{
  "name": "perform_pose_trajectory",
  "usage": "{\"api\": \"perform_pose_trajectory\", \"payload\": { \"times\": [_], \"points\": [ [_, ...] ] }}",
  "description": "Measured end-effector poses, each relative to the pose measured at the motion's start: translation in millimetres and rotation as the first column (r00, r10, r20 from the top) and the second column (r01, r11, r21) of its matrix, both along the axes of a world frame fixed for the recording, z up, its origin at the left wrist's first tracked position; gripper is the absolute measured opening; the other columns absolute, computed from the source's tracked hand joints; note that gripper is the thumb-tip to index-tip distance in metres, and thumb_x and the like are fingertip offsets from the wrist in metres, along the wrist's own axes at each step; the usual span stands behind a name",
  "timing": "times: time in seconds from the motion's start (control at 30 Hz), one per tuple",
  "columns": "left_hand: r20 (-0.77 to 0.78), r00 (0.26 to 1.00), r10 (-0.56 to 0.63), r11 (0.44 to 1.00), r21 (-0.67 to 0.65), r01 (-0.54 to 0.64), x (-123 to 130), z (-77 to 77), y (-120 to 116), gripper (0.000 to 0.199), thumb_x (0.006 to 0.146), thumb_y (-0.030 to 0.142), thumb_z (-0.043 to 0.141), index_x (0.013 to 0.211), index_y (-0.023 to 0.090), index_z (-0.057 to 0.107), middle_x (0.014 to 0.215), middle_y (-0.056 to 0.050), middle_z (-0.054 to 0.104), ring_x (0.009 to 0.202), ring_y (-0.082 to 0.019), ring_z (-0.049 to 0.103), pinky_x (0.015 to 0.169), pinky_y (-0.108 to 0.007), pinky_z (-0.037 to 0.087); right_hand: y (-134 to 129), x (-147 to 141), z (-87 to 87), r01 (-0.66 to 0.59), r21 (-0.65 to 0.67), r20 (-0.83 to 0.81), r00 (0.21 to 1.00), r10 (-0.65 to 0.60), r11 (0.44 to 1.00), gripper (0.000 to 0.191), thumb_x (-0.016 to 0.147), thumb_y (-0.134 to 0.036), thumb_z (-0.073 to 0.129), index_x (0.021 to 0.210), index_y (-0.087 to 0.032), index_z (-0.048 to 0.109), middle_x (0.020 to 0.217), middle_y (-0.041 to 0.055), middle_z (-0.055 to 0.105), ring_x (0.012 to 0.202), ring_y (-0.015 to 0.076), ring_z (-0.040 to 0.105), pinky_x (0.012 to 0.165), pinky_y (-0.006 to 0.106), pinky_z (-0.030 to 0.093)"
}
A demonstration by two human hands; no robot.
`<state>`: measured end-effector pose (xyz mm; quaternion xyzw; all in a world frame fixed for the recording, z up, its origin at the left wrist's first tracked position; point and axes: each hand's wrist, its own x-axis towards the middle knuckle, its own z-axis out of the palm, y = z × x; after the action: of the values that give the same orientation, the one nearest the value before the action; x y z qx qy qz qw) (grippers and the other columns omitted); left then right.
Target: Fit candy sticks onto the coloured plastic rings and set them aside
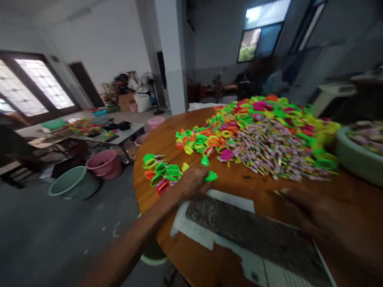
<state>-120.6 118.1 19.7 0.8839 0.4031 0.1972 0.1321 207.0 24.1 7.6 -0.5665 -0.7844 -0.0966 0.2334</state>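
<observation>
My left hand [191,181] rests on a round wooden table [155,143], its fingers closed around a green plastic ring piece [211,176]. A small heap of green, orange and pink rings [161,173] lies just left of it. My right hand [302,205] is blurred at the right, low over the table beside a big pile of small pinkish wrapped pieces [266,149]; whether it holds anything cannot be told. Behind that spreads a large pile of neon rings [254,115].
A grey slab [251,233] on white paper lies at the table's near edge. A green basin [356,157] stands at right. On the floor at left are a green tub [73,183] and a pink tub [104,163], with another table [89,133] behind.
</observation>
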Motion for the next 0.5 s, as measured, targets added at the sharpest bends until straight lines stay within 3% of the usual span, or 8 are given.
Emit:
{"api": "perform_pose_trajectory", "payload": {
  "times": [0.1,0.23,0.33,0.5],
  "points": [
    [-0.054,0.985,-0.164,0.986,0.02,0.165,2.2,-2.3,-21.1,0.014,0.082,0.017,0.054,0.096,0.019,0.055,0.102,-0.007,0.064,0.097,-0.021,0.061,0.087,-0.031,0.048,-28.7,-32.5,-0.2,-0.121,-0.137,0.046,0.991,0.128,0.983,0.025,0.095,-0.013,0.042,0.107,-0.017,0.063,0.105,0.0125,0.065,0.076,0.017,0.061,0.066,0.031,0.047],
    [-0.136,0.965,-0.223,0.975,-0.028,0.221,9.5,4.2,-43.6,0.019,0.083,0.015,0.053,0.101,0.021,0.056,0.105,-0.006,0.064,0.099,-0.021,0.061,0.088,-0.031,0.049,-39.9,-82.6,-2.2,-0.196,-0.231,0.122,0.966,0.228,0.953,0.029,0.083,-0.004,0.045,0.102,-0.018,0.061,0.105,0.0098,0.062,0.088,0.0228,0.058,0.07,0.034,0.044],
    [-0.113,0.962,-0.247,0.969,-0.027,0.246,9.7,7.0,-49.2,0.021,0.083,0.013,0.054,0.102,0.021,0.057,0.117,-0.008,0.062,0.109,-0.022,0.059,0.094,-0.032,0.049,-45.3,-91.1,-4.0,-0.171,-0.231,0.149,0.967,0.209,0.958,0.03,0.08,-0.002,0.047,0.099,-0.02,0.061,0.108,0.0079,0.06,0.09,0.023,0.056,0.07,0.034,0.041],
    [-0.063,0.966,-0.252,0.968,-0.02,0.251,6.6,6.2,-54.0,0.02,0.087,0.014,0.053,0.104,0.02,0.06,0.125,-0.008,0.06,0.112,-0.021,0.06,0.097,-0.033,0.049,-51.6,-85.2,-4.8,-0.086,-0.215,0.1,0.989,0.109,0.973,0.02,0.092,-0.015,0.045,0.107,-0.019,0.059,0.106,0.0089,0.058,0.081,0.0209,0.057,0.066,0.033,0.038]
  ]
}}
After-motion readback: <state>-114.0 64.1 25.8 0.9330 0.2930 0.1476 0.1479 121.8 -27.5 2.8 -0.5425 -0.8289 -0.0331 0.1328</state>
